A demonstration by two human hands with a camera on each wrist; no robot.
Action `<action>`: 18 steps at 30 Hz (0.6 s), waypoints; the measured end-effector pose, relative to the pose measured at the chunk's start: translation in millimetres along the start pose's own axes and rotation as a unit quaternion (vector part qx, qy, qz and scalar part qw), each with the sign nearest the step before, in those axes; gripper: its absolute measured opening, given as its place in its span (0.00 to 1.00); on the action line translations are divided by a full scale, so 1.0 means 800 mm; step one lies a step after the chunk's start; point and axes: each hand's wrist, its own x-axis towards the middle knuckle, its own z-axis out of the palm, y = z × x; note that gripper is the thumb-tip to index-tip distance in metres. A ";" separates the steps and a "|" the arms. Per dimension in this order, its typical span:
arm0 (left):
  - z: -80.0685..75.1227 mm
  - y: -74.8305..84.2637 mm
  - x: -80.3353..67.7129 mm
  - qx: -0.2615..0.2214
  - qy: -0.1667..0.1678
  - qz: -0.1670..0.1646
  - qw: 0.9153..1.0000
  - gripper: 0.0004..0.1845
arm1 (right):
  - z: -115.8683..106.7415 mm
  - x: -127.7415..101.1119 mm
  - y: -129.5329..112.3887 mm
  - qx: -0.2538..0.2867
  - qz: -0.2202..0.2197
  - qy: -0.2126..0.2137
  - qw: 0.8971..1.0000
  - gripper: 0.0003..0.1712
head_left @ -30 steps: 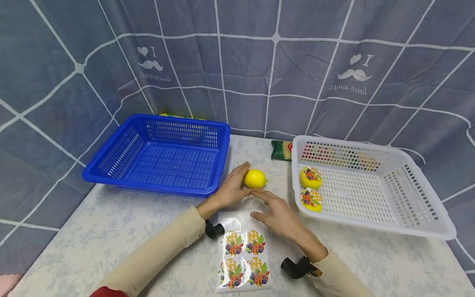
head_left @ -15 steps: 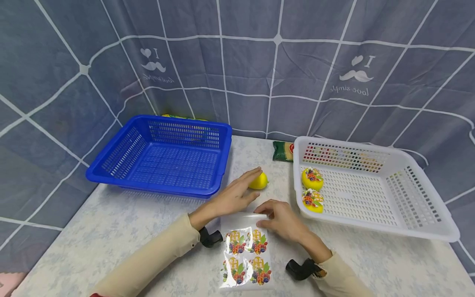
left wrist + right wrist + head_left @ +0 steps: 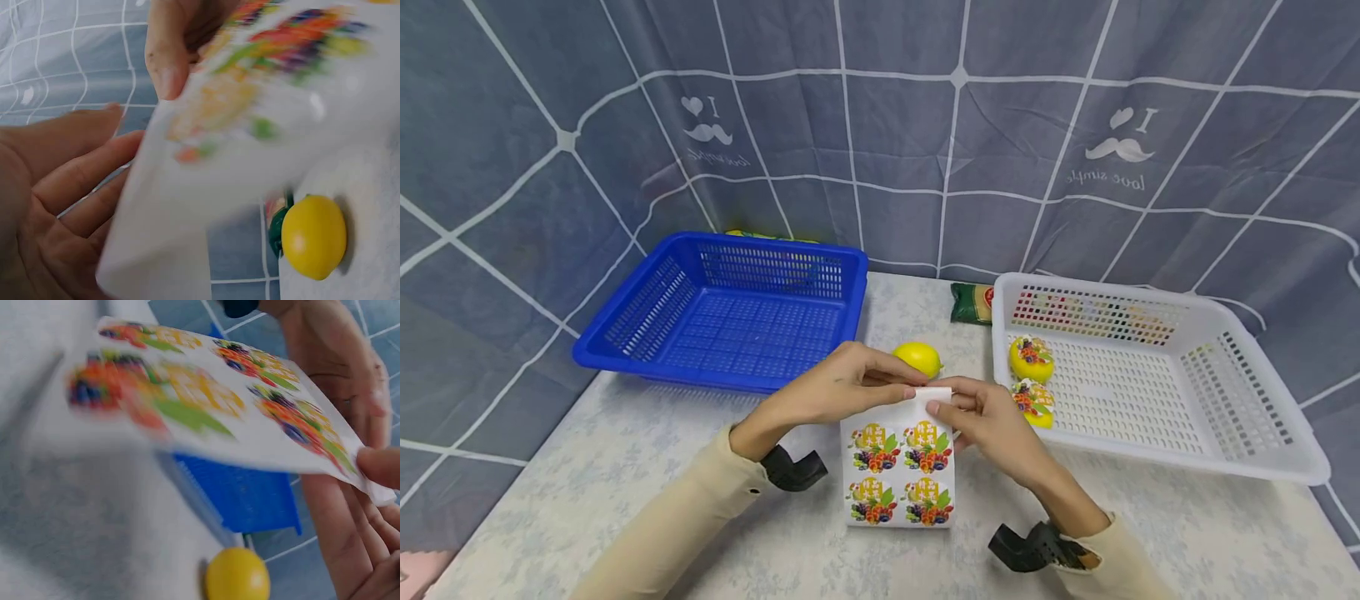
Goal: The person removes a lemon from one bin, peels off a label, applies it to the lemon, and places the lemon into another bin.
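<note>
A sheet of fruit stickers (image 3: 901, 475) is raised over the table, its upper edge curled over. My right hand (image 3: 1000, 435) pinches that edge near the right corner, thumb in front and fingers behind. The left hand (image 3: 835, 387) is at the upper left corner; in the left wrist view its thumb is apart from the paper while its fingers reach toward the back of the sheet. Just beyond both hands a yellow lemon (image 3: 917, 358) lies on the table. The right wrist view shows the right thumb pressing on the sheet's corner.
To the left stands a blue plastic basket (image 3: 752, 333). A white basket (image 3: 1105, 454) at the right holds two stickered lemons (image 3: 1032, 360). Behind, a green packet (image 3: 970, 303) lies by the white basket, in front of a grey checked curtain (image 3: 895, 150).
The sheet, earlier flat on the table, has been lifted by the right hand, which now grips its top edge. The left hand has moved back from the lemon to the sheet's corner.
</note>
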 end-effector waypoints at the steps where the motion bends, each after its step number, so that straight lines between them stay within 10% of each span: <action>1: -0.002 0.001 -0.001 -0.010 0.004 -0.008 1.000 0.14 | 0.000 -0.001 -0.003 0.004 -0.002 0.014 1.000 0.23; 9: -0.014 0.007 0.005 -0.035 0.063 -0.044 0.996 0.12 | -0.002 -0.008 -0.012 0.047 0.033 0.055 0.997 0.35; 18: -0.021 0.012 0.011 0.041 0.136 0.024 0.990 0.15 | -0.008 -0.019 -0.016 0.055 0.011 0.049 0.997 0.21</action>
